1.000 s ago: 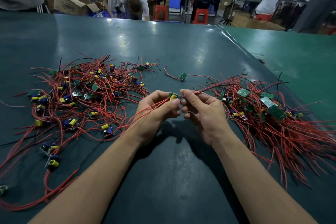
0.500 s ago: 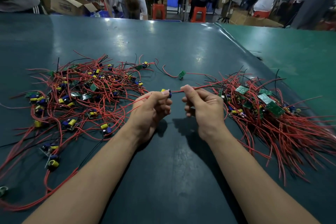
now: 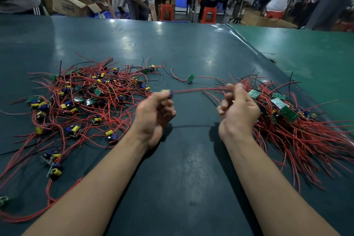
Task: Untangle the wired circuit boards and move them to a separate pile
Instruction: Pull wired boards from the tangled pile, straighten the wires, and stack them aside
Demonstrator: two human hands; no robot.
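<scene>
Left hand, raised above the dark teal table mat, has its fingers curled and pinches a small circuit board with yellow and blue components at its fingertips; the frame is blurred there. A red insulated wire runs taut from that board toward 3 o'clock into the right hand, whose thumb and forefinger close on it, the remaining fingers loosely bent. The tangled heap of red-wired boards with yellow and blue capacitors lies at 9 o'clock of the left hand. The separate pile of green boards with red leads lies at 3 o'clock, just beside the right hand. A single green board with red wire rests on the mat at 12 o'clock, between the two piles.
</scene>
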